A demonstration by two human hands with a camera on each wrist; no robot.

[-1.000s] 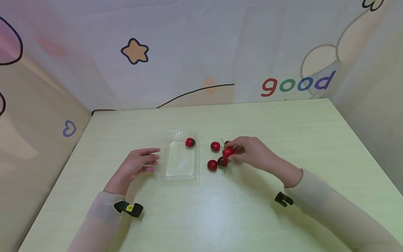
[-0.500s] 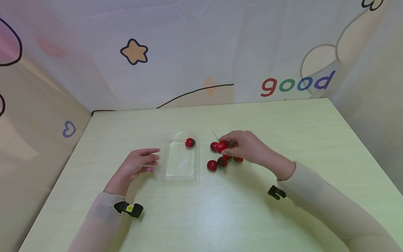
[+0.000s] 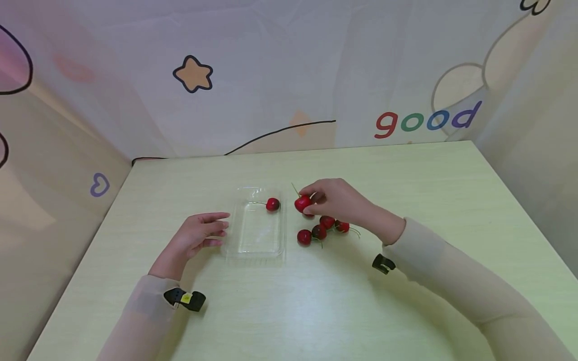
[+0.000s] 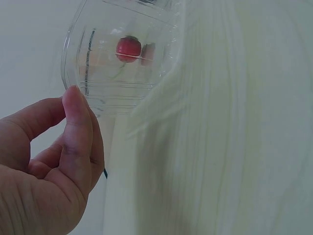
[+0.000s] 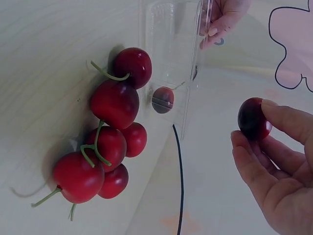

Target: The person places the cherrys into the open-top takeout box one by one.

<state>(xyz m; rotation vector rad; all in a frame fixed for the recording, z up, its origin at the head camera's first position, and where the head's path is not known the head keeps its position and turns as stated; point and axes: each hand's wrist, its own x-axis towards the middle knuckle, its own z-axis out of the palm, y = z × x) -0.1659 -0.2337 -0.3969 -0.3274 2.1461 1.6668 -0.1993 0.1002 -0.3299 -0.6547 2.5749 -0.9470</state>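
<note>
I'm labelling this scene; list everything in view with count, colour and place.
Table: one, pale green, foreground
Tray: one, clear, on the table
Loose cherries: six, red to dark, right of tray
Tray cherry: one, red, tray's far right
Held cherry: one, red, right of tray
Backdrop: one, pale, behind table
Star: one, orange, backdrop
Lettering "good": one, multicoloured, backdrop right
Heart: one, violet, backdrop left
Other prints: several, mixed, backdrop
Wrist devices: two, black, one per side
Sleeves: two, beige, both sides
Left hand: one, tray's left edge
Right hand: one, gripping held cherry
</note>
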